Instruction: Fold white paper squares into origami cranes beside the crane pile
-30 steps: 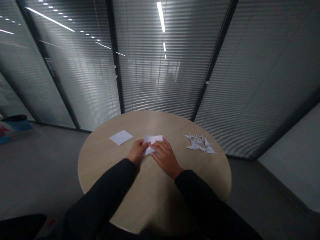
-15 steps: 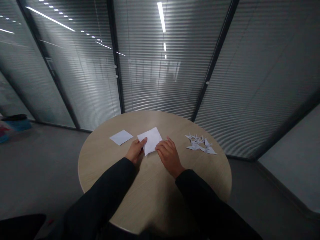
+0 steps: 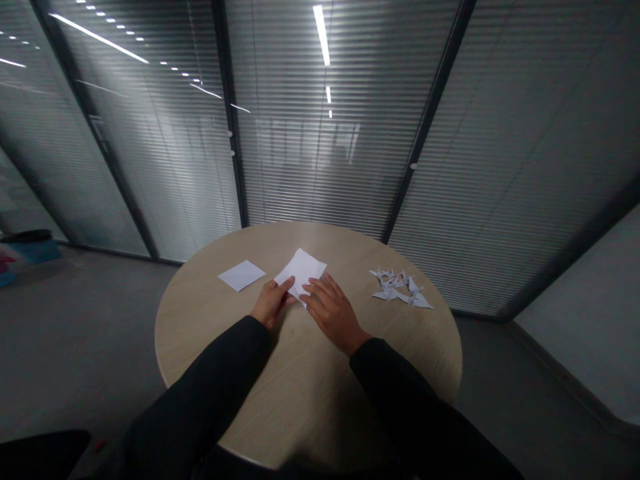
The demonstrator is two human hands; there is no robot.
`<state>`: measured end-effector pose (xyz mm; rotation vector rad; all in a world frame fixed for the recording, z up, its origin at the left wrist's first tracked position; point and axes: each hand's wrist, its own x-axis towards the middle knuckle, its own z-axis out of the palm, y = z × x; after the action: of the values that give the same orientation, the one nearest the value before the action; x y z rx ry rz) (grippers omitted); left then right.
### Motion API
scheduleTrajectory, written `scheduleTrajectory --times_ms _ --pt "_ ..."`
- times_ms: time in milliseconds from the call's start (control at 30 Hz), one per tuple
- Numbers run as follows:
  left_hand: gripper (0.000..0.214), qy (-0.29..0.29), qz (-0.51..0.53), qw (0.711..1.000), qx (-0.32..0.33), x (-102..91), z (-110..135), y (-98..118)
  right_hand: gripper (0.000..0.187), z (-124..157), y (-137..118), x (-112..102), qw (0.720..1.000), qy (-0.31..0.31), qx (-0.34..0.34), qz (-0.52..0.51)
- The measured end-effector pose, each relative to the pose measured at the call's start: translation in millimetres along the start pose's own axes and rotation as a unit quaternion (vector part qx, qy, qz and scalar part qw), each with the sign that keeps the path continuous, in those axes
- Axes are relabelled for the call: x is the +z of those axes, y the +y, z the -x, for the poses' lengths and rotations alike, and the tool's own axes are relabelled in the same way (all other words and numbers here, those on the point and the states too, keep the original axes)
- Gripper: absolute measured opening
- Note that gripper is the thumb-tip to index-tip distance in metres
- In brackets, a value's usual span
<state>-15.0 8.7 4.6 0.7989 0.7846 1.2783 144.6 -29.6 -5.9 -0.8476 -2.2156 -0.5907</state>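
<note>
1. White paper [image 3: 301, 269] lies on the round wood-grain table [image 3: 210, 347], between my hands, which are apart from each other.
2. My left hand [image 3: 273, 303] touches the paper's lower-left edge; my right hand [image 3: 331, 312] rests over its lower-right edge. Neither shows a pinch.
3. A plain sheet [image 3: 241, 275] lies to the left; folded paper cranes [image 3: 397, 288] sit in a loose heap to the right.
4. Since the earlier view, my right fingers have moved further onto the paper, and it sits slightly farther from me.
</note>
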Motion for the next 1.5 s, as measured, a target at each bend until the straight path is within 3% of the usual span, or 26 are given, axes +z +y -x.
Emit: scheduleTrajectory --times_ms 233,367,533,900,1200,1400,1500 --pt "0.004 -0.001 0.065 0.996 -0.061 2.5 3.1 5.3 0.023 -0.7 -1.6 -1.3 1.0 -0.002 -0.015 -0.023" --pt "0.009 -0.036 0.106 0.989 -0.098 6.5 7.2 6.7 0.025 -2.9 -3.9 -5.1 1.0 -0.007 -0.028 0.0" --pt "0.012 -0.058 0.1 0.991 -0.066 8.7 8.7 5.7 0.023 -4.2 -4.7 -4.8 1.0 0.008 -0.021 0.017" --pt "0.011 -0.06 0.064 0.996 -0.025 10.1 7.9 3.9 0.014 3.0 5.3 7.0 0.981 0.07 0.137 -0.117" --pt "0.009 -0.072 0.053 0.995 -0.051 12.3 8.3 2.3 0.014 6.4 14.3 11.2 0.917 0.093 0.323 -0.214" --pt "0.009 -0.078 0.043 0.994 -0.057 14.6 11.1 -0.1 0.021 11.4 21.6 17.3 0.905 0.156 0.347 -0.191" --pt "0.006 -0.085 0.038 0.994 -0.06 14.4 10.4 -2.7 0.023 12.4 23.6 19.0 0.891 0.144 0.367 -0.223"
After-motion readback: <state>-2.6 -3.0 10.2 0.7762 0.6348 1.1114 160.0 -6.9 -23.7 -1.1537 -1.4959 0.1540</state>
